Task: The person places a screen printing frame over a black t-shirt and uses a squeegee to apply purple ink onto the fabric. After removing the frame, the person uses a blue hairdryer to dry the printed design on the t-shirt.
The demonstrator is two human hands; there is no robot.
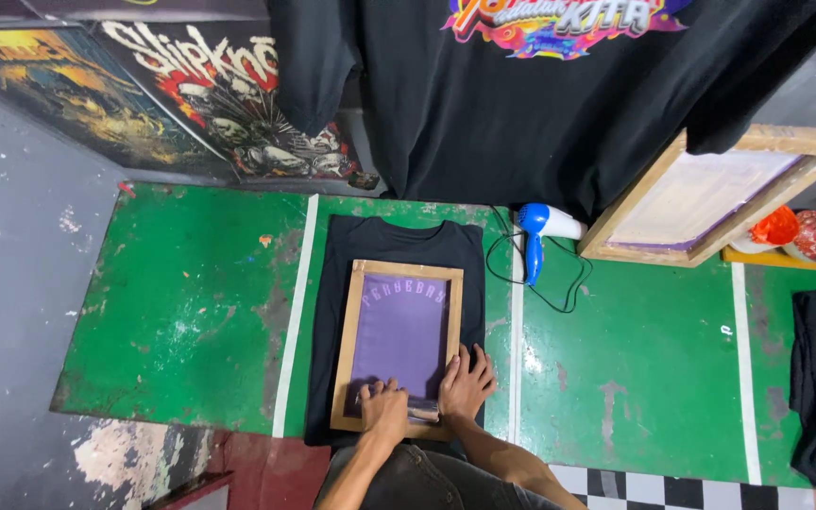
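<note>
The wooden-framed printing screen (399, 345) lies flat on a folded black T-shirt (394, 244), near the front edge of the green worktable (181, 302). Its frame looks stiff and light; the purple mesh seems taut and easy to damage, so the wooden rails are likely the safest place to grip. The left hand (384, 408) is closed around a squeegee (419, 409) at the screen's near end. The right hand (466, 382) presses open and flat on the frame's right rail. Toward the back edge lie a blue hair dryer (538, 231) and 1 more framed screen (710, 196), tilted
</note>
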